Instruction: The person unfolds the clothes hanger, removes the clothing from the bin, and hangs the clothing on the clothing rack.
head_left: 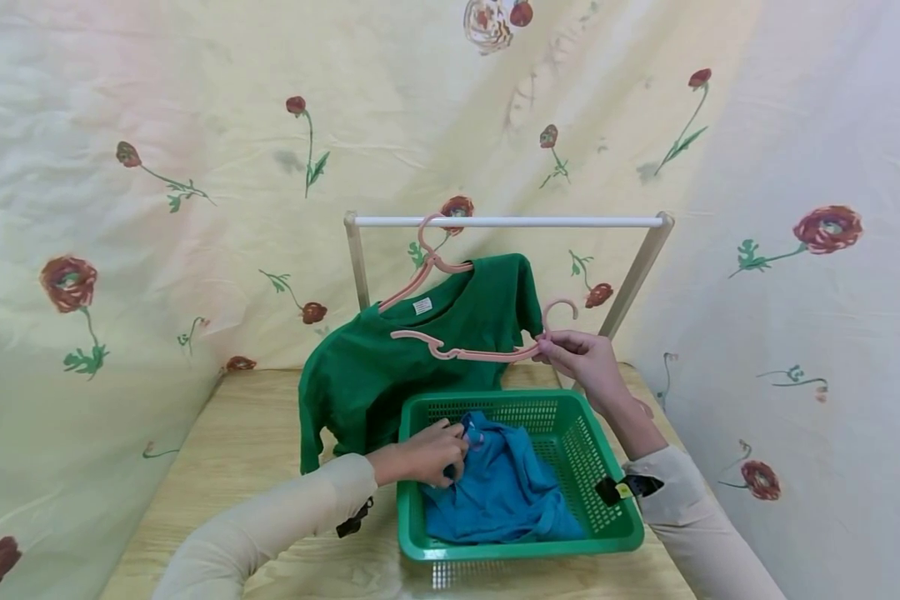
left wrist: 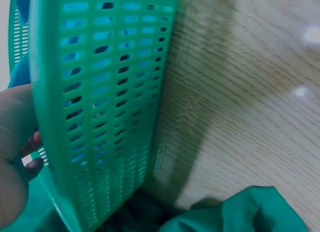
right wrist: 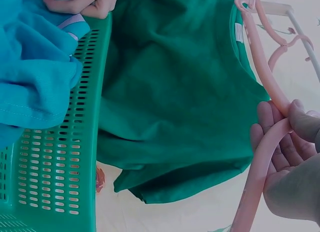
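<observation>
My right hand [head_left: 591, 367] holds a pink clothes hanger [head_left: 487, 356] between thumb and fingers, near the base of its hook. The hanger lies sideways above the green plastic basket [head_left: 521, 551]. A crumpled blue garment [head_left: 506, 492] fills much of that basket. My left hand [head_left: 431, 454] reaches over the basket's left side and pinches the garment near its collar. In the right wrist view, the garment [right wrist: 35, 77] shows a pale label by the left hand's fingers. Behind the basket, a green long-sleeved shirt [head_left: 390, 383] hangs on another pink hanger [head_left: 437, 262].
A small rack with a white bar [head_left: 562, 222] and wooden posts [head_left: 637, 271] stands at the back and carries the hung shirt. Basket and rack stand on a wood-grain table [head_left: 217, 467]. Flower-printed cloth [head_left: 225, 75] surrounds the table at the back and sides.
</observation>
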`<state>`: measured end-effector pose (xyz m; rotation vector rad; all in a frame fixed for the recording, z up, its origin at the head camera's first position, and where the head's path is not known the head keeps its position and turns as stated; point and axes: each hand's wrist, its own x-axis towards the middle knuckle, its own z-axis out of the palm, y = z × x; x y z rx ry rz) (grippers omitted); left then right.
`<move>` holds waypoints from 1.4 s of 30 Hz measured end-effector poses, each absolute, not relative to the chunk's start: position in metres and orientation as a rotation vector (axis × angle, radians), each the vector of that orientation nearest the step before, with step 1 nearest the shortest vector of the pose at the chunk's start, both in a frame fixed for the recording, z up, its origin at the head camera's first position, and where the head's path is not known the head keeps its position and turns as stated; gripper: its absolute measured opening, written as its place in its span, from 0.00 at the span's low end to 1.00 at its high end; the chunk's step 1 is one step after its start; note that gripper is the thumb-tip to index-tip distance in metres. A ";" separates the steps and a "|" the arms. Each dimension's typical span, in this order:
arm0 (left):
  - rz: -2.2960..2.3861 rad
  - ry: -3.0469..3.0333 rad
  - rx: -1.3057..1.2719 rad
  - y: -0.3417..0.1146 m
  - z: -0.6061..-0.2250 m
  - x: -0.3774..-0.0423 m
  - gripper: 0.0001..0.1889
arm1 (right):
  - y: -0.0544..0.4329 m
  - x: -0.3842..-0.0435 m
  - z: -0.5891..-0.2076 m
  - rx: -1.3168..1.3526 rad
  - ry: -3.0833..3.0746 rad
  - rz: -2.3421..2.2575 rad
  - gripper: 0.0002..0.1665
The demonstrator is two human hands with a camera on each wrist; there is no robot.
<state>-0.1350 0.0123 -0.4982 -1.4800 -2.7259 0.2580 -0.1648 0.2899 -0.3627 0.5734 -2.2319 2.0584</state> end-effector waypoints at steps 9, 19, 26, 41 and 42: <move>-0.663 -2.839 -1.517 0.012 -0.475 -0.131 0.04 | 0.293 -0.164 -0.363 0.563 -2.206 2.078 0.20; -1.227 -2.932 -1.472 0.014 -0.448 -0.125 0.07 | 0.295 -0.163 -0.364 0.550 -2.169 2.121 0.26; -1.080 -2.913 -1.525 0.022 -0.449 -0.118 0.10 | 0.296 -0.163 -0.366 0.537 -2.149 2.145 0.20; -0.559 -2.736 -1.696 0.045 -0.456 -0.111 0.05 | 0.298 -0.162 -0.368 0.493 -2.188 2.138 0.21; -0.618 -2.725 -1.674 0.045 -0.454 -0.112 0.05 | 0.298 -0.162 -0.368 0.493 -2.183 2.142 0.23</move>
